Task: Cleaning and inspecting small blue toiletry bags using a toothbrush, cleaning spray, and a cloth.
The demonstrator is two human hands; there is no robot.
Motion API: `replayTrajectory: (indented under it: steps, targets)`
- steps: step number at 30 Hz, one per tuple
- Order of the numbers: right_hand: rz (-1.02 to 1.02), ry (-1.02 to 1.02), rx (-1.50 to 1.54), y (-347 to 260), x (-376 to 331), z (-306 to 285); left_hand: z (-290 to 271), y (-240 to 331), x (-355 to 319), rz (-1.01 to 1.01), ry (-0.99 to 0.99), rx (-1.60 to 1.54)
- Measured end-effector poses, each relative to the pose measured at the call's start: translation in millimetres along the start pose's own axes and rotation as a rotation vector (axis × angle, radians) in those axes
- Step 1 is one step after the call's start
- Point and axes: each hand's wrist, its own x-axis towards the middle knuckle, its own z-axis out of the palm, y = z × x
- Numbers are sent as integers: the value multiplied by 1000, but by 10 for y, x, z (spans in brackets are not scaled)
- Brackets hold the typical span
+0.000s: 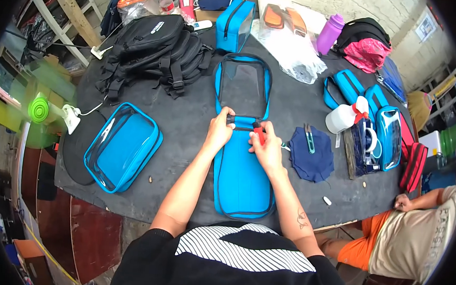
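- Right now the left hand pinches the black strap across the middle of the blue pouch, fingers closed on it, likely to keep the fabric taut.
- Right hand is closed around a small red tool pressed at the same strap; cannot tell what kind of tool.
- Blue pouch lies opened flat on the dark table right in front of the person, clear window panel away from the body, solid blue half near, so the join sits under both hands.
- Clear-front blue case lies well to the left, apart.
- Navy cloth with small snips on it lies just beside the right hand, probably for quick reach.
- White spray bottle with red trigger stands further right, near more blue cases.
- Black bags are piled far left; purple bottle and clear plastic bag stand at the far edge.
- White paper sign hangs on the wall, top right.
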Motion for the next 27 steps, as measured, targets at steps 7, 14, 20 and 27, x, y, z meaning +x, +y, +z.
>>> replayTrajectory:
  steps: [7,14,20,27]
  targets:
    - [-375,240,-491,280,20,291,-17,-142,79,13,-17,-70]
    - [-323,276,-615,347,112,406,-13,-168,119,-63,-98,-169]
    - [-282,291,-645,357,128,459,-32,-201,137,-50,-101,-223]
    - [-335,271,-685,369,135,520,-9,-220,145,48,-65,-300]
